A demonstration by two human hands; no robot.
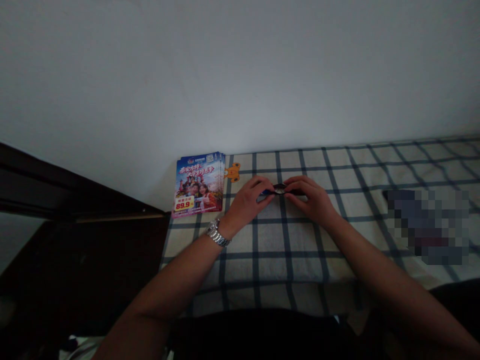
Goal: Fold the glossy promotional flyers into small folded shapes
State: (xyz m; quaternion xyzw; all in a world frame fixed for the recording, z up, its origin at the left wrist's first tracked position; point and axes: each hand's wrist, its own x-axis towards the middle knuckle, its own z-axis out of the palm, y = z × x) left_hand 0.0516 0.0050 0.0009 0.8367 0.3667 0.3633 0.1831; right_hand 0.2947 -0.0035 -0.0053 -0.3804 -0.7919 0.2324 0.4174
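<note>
forearms [180, 280] over checked cloth [270, 235].
left hand [247, 200] and right hand [315, 201] pinch a small dark item [279, 189] from opposite sides; stacked leaflets [198, 182] lie near the left hand.

There are two hands [245, 204] [315, 201], one dark object [279, 189], one watch [218, 234], one orange figure [234, 173] — and one flyer stack [198, 182].

Pale cloth [270, 235], blue-grey checks

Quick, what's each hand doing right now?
Left hand: closed, pinching the left part of a small dark item.
Right hand: closed, pinching its right part.
</note>
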